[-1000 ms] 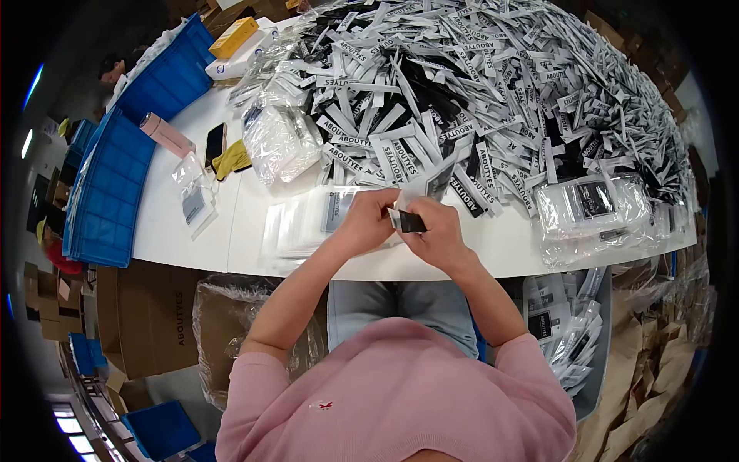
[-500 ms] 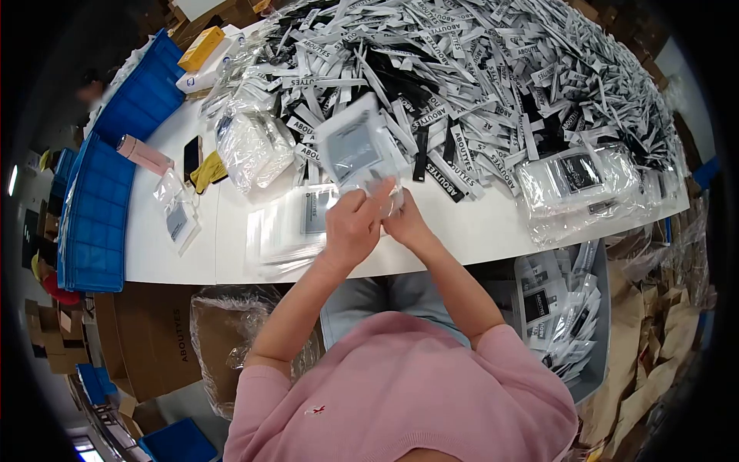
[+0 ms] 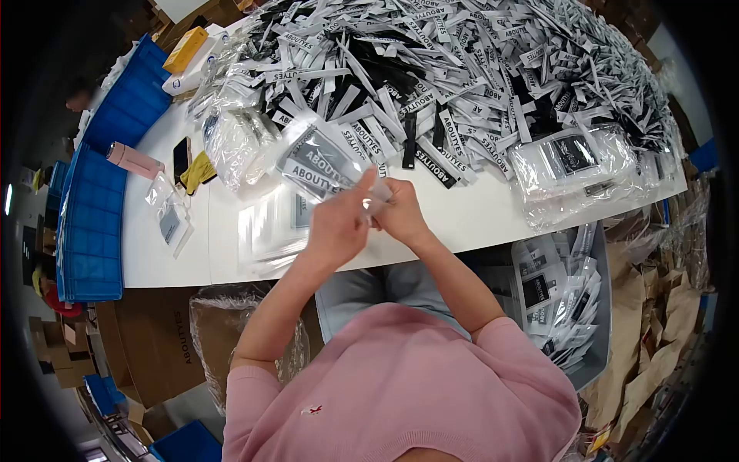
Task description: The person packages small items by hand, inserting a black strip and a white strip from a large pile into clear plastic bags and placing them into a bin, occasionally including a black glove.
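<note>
A clear plastic bag with a grey printed panel is held up over the table's front part, tilted to the left. My left hand is closed on its lower right end. Close beside it, my right hand has its fingers closed at the same end of the bag. Below and left of the hands lies a stack of flat clear bags on the white table. Behind the hands spreads a large heap of black and white ABOUTYES strips.
Bundled clear bags lie at the right, crumpled plastic at the left. Further left are a pink bottle, a phone, a yellow cloth and blue crates. A grey bin of filled bags stands below the table's right side.
The held bag has swung left and lower, and its printed lettering now shows. My left hand has shifted slightly left, and my right hand has risen a little beside it.
</note>
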Available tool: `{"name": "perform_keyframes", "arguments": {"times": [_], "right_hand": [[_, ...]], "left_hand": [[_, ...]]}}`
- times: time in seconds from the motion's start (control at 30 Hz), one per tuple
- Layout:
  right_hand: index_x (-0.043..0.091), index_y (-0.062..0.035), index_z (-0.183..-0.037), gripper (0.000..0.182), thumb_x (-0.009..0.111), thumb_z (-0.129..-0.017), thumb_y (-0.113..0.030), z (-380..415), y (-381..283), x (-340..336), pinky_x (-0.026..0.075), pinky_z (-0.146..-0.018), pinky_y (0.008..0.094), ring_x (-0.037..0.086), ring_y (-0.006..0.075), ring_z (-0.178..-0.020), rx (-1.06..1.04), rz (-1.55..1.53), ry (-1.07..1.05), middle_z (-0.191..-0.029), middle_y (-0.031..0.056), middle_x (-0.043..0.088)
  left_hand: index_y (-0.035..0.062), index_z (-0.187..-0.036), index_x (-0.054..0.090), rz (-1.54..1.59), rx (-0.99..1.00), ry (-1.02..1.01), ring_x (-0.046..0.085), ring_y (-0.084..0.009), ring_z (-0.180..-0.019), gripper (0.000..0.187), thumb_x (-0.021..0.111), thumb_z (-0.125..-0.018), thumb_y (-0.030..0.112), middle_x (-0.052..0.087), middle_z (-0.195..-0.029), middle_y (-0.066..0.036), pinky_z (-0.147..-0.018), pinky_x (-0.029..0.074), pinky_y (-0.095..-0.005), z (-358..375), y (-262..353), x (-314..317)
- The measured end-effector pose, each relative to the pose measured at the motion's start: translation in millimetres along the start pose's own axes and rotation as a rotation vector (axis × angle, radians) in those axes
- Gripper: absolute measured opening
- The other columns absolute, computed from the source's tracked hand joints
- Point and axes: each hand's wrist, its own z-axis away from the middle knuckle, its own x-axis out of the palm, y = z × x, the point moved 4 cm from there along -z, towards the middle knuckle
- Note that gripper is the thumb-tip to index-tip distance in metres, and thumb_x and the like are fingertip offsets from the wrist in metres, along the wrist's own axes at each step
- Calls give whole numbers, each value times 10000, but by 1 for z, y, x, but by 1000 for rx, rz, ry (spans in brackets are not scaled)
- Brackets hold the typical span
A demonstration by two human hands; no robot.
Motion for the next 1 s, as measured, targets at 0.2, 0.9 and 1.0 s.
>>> {"name": "perform_keyframes", "arguments": {"times": [0.2,0.9,1.0], "right_hand": [[644,20,-820,127,589,-770,-82,-9,1,-10,454,-546,280,573,140,-573,-248,258,10,-662,97,624],[634,20,-851,175,619,-830,-153,13,-30,-3,400,-547,219,497,41,-647,-199,419,-111,-715,5,602],[635,11,-844,141,618,-820,-127,16,-28,-12,399,-526,237,504,68,-603,-192,289,-140,-691,30,600]], "left_hand": [[106,-1388,274,30,110,-200,577,-270,-721,774,573,-679,24,588,-826,-110,-674,471,-365,-31,17,-34],[-37,-701,610,477,-331,-393,382,-50,-523,206,638,-809,136,483,-536,3,-466,330,-253,-32,-30,-29],[-23,-676,602,418,-285,-243,399,-56,-540,187,650,-794,114,495,-563,-3,-478,311,-249,-33,-30,-49]]}}
